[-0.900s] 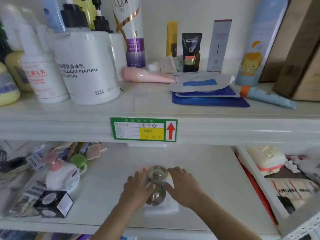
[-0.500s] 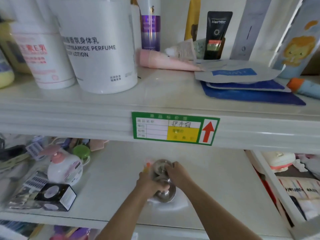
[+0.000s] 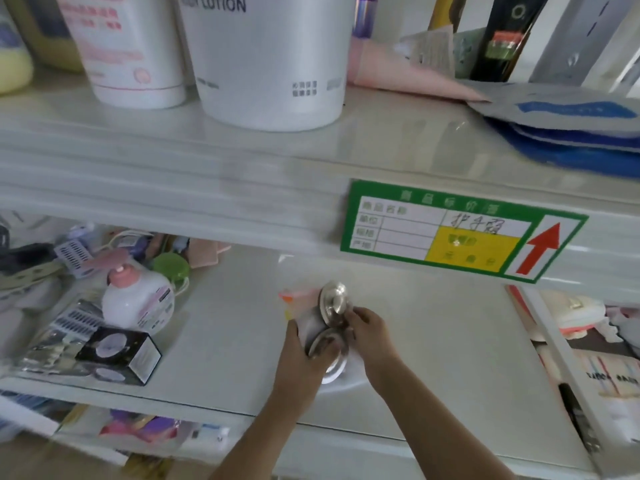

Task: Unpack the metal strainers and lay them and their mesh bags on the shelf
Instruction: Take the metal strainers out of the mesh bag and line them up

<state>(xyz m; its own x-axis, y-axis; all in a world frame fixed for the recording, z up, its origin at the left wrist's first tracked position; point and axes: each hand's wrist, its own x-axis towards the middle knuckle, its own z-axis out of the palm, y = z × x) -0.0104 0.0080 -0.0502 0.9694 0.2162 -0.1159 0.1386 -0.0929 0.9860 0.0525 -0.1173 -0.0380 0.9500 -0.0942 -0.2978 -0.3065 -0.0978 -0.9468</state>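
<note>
Two round metal strainers sit in the middle of the lower shelf point(image 3: 450, 358). The upper strainer point(image 3: 333, 301) tilts up on its edge. My right hand point(image 3: 369, 332) pinches its lower rim. The lower strainer point(image 3: 329, 355) lies partly under my left hand point(image 3: 304, 358), whose fingers close over it. A pale clear bag point(image 3: 298, 297) with an orange mark lies just behind and left of the strainers. Whether any mesh bag lies under them I cannot tell.
A pink-capped white pump bottle point(image 3: 138, 303), a black box point(image 3: 119, 353), a green lid point(image 3: 171, 268) and packets crowd the shelf's left end. The upper shelf's front with a green price label point(image 3: 457, 230) overhangs close above. A white divider point(image 3: 554, 358) bounds the right.
The view has moved closer and to the left. My hands have drawn together on the strainers, and the upper strainer has tipped up further on its edge.
</note>
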